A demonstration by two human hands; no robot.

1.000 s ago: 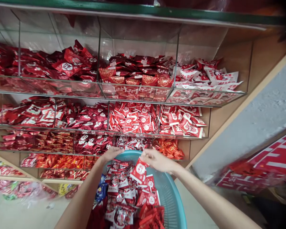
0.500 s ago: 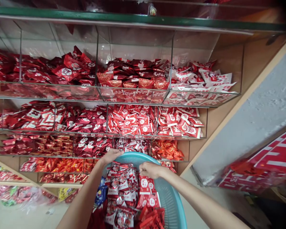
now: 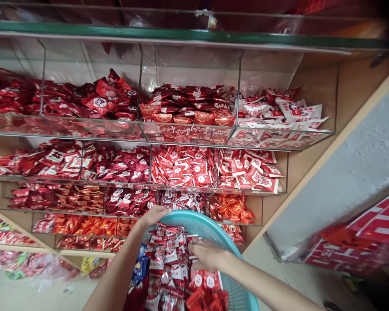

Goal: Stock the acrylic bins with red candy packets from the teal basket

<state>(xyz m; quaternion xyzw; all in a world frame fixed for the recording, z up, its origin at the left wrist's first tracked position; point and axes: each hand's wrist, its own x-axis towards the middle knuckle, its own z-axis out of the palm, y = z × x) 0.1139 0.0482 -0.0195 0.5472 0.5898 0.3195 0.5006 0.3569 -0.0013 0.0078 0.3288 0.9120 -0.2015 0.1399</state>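
Observation:
A turquoise plastic basket point(image 3: 235, 259) with a perforated wall is in front of me, filled with small wrapped packets. My left hand point(image 3: 156, 214) is closed over its far left rim. Inside, my right hand point(image 3: 205, 255) is slightly blurred, its fingers curled down among red-and-white packets point(image 3: 204, 280); whatever they grip is hidden. Printed dark red and white packets point(image 3: 167, 255) fill the middle of the basket. Along its left side are blue packets point(image 3: 140, 268), and plain bright red packets point(image 3: 207, 300) lie nearest me.
Beyond the basket rises a stepped shelf with glass-fronted bins point(image 3: 188, 134), holding red, white and orange packets. A green-edged glass shelf point(image 3: 181, 33) crosses above. To the right are a grey wall point(image 3: 340, 172) and red printed packaging point(image 3: 376, 220). Plastic-wrapped bags point(image 3: 35, 265) lie low at left.
My right hand has moved down and slightly left onto the packets, its fist loosening somewhat. My left hand stays on the rim. The view has shifted slightly, so the shelves appear farther right and lower.

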